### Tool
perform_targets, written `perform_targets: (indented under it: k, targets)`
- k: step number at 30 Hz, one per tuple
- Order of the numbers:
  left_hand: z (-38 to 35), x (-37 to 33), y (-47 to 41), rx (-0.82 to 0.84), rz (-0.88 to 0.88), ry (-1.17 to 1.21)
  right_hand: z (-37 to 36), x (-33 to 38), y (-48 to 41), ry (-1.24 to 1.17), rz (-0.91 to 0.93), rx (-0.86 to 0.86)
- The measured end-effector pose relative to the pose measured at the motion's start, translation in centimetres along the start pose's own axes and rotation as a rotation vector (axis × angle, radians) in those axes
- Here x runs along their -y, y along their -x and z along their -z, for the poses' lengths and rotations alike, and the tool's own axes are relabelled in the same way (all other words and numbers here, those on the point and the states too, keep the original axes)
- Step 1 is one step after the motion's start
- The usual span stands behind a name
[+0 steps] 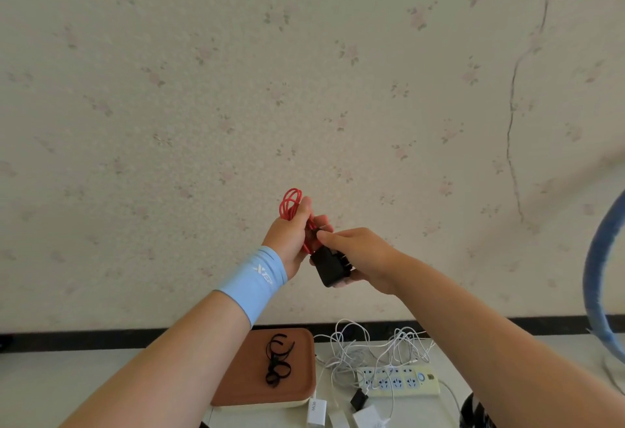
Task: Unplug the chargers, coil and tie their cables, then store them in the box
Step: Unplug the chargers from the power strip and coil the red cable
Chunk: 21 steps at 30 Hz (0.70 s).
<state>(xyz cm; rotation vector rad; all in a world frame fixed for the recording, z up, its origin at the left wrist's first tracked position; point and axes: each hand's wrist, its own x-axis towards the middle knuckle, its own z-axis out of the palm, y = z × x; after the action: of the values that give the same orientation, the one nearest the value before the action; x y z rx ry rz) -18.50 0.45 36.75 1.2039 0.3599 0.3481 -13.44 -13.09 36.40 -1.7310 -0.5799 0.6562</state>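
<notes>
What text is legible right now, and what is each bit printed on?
"XTEP": on the blue wristband, white letters.
"90W": on the white charger at the table's near edge, printed sideways.
Power strip: markings by the switch too small to read.
Black charger: no print readable.

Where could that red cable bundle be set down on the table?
The barest spot is the brown lid, on either side of the black ties. Right of it is crowded: tangled white cables, the power strip, and chargers at the near edge. The rest is hidden.
</notes>
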Motion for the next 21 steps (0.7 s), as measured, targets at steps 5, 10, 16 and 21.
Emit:
perform_targets:
  k: [5,10,16,21]
  targets:
    - [0.3,0.8,0.2,0.107,-0.038,-0.175,-0.4,-0.2,-0.4,0.052,0.043,-0.097]
    - [0.2,0.3,0.5,0.142,0.041,-0.087,-0.6,-0.1,0.1,0.124,0.084,-0.119]
    - [0.9,-0.6,0.4,0.018,-0.006,-0.279,1.5,1.3,0.8,0.027,-0.077,-0.026]
    - [1.1,-1.4,0.9,0.32,0.107,-0.376,2.2,1.6,0.7,0.097,0.14,-0.258]
